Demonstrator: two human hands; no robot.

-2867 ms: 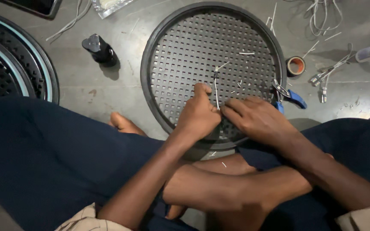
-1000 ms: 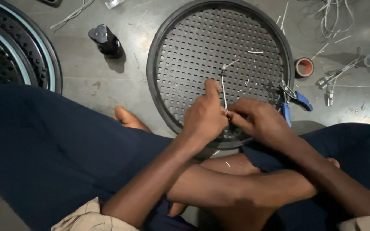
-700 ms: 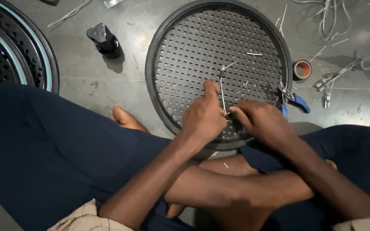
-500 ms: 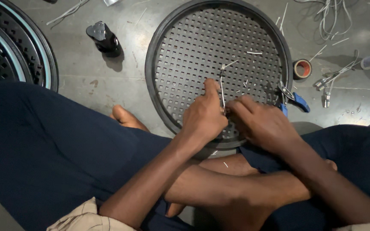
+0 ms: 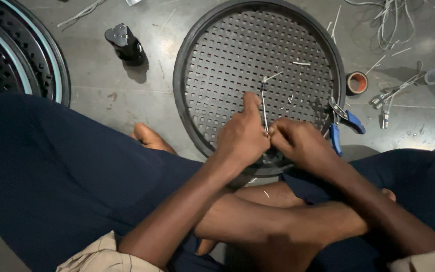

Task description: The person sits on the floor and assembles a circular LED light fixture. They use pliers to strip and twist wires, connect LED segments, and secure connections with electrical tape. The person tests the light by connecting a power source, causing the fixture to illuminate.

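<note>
A second grille point(image 5: 21, 55) is cut off by the left frame edge, with bare floor between it and the round black grille point(image 5: 258, 75). The left hand point(image 5: 242, 138) is curled over the grille's near rim, fingers closed on a thin white wire point(image 5: 264, 108). The right hand point(image 5: 300, 143) is pressed against it, fingertips pinched on the wire's lower end. Blue-handled pliers point(image 5: 342, 123) lie just right, at the grille's rim.

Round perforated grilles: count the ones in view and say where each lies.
2. One round grille lies on the floor in front of the person, under both hands. A second grille lies at the far left, cut off by the frame edge; others may lie outside.
</note>
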